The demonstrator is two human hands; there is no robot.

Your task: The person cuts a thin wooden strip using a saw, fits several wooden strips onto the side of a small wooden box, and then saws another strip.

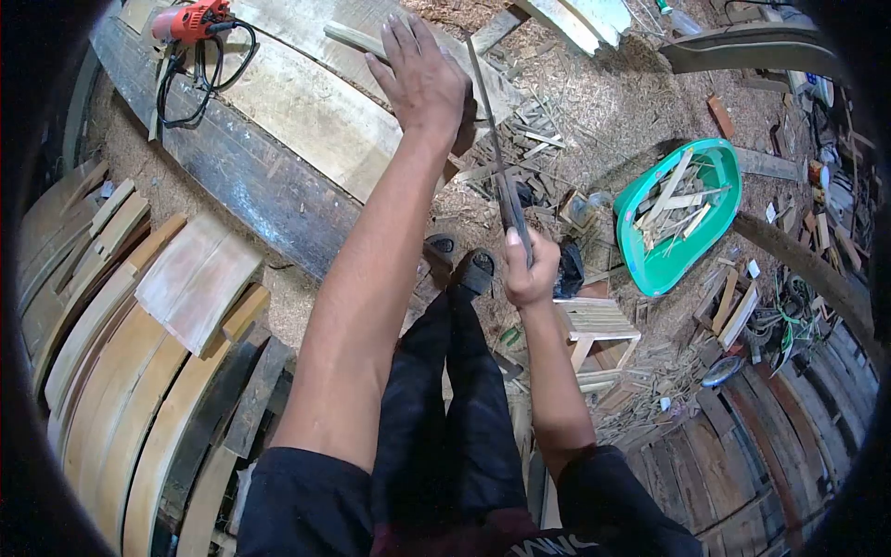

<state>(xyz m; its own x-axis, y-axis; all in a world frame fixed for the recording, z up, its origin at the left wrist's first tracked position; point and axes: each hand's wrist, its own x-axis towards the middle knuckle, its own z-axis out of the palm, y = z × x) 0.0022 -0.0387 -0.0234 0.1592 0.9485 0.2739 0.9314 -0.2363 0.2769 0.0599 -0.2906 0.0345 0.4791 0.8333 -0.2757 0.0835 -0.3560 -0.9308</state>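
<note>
My left hand [422, 84] lies with fingers stretched out over a narrow wood strip [351, 39] near the right end of the plank-topped bench. My right hand [532, 267] is wrapped round the handle of a long, thin-bladed tool [497, 139], seen nearly edge-on. Its dark blade points away from me, just right of my left hand and overlapping the bench end in this view. Pale planks [306, 121] lie on the bench, beside a dark curved board [251, 181]. The wood directly under my left palm is hidden.
An orange power tool [192, 20] with a black cord sits at the bench's far left. A green tub [637, 255] holds wood scraps at right. Curved boards [121, 371] are stacked at lower left. A small slatted wooden piece [599, 318] stands by my legs; offcuts and shavings litter the floor.
</note>
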